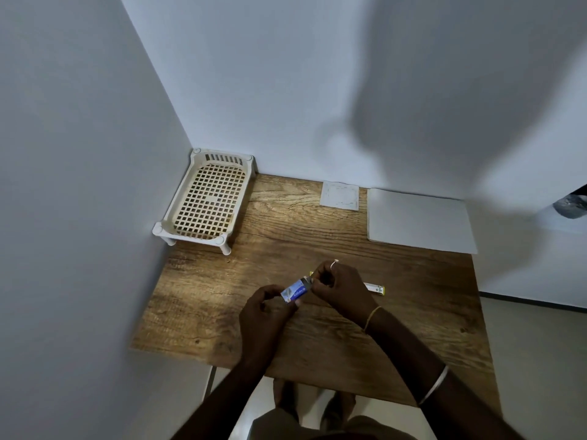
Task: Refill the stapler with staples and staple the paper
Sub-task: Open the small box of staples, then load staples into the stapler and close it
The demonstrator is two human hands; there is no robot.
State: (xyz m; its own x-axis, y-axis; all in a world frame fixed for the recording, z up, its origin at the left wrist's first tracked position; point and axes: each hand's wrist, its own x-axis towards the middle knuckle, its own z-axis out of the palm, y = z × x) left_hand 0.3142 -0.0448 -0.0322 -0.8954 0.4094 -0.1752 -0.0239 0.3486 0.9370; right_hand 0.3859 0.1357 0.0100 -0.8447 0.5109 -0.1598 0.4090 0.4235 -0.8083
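Note:
A small blue and white staple box (pixel 295 291) is held above the wooden table (pixel 286 236). My left hand (pixel 265 315) grips its near end. My right hand (pixel 340 285) pinches the box's far end, fingers closed at the opening. Behind my right hand lies the stapler (pixel 376 288), white and yellow, mostly hidden by the hand; only its right end shows. A white sheet of paper (pixel 419 220) lies flat at the table's back right.
A cream plastic lattice tray (pixel 206 198) on short legs stands in the back left corner against the walls. A small pale square pad (pixel 340 195) lies near the back wall. The table's front edge runs below my wrists; floor and my feet show beneath.

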